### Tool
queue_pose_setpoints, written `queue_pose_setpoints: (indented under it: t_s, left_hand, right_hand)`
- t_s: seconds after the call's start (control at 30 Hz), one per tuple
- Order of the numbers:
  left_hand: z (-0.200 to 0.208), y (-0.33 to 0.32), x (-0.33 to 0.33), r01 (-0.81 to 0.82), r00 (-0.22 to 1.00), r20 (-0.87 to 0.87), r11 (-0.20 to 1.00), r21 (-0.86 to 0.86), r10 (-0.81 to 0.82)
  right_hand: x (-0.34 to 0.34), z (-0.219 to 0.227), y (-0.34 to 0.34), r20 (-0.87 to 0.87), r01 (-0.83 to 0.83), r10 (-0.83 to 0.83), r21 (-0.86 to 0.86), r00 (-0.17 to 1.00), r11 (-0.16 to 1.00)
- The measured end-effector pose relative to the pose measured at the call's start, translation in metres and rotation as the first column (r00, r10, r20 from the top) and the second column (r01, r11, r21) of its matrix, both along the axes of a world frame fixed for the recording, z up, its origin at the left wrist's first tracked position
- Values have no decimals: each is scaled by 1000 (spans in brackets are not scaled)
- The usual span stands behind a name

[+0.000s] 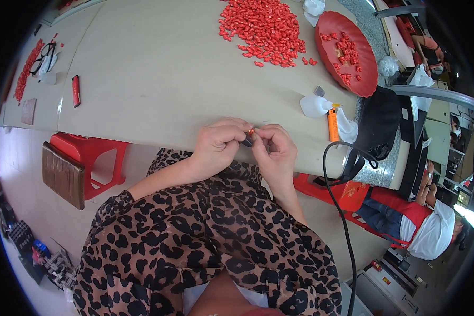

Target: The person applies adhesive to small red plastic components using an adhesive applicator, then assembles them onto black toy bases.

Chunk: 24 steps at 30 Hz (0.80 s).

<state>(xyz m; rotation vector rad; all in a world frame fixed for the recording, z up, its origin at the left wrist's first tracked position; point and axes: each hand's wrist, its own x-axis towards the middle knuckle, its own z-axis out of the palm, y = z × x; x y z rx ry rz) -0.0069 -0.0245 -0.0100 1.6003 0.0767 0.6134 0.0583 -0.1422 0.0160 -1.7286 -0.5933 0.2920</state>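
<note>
Red piece (251, 130), frame centre: pinched between both hands, left hand (218, 145) and right hand (275, 150), fingertips closed, above bench (158, 79) edge for close work.

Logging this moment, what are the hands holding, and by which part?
Left hand and right hand pinch a small red piece between fingertips; which part, cannot be told.
</note>
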Motion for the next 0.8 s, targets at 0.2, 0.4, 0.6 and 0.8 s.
queue_pose_setpoints:
  t_s: [0.2, 0.4, 0.6, 0.8]
  left_hand:
    - [-1, 0, 0, 5, 1000, -13, 1000, 14, -4]
    - [0, 0, 0, 2, 1000, -26, 1000, 19, -2]
    - [1, 0, 0, -8, 1000, -27, 1000, 26, 8]
    - [1, -1, -1, -9, 1000, -27, 999, 43, 10]
  right_hand:
    - [1, 0, -1, -8, -10, 10, -4, 1000, 1000]
    - [0, 0, 0, -28, -8, 8, 4, 1000, 1000]
    - [1, -3, -1, -14, -12, 12, 2, 1000, 1000]
    - [0, -4, -1, -22, -6, 6, 9, 1000, 1000]
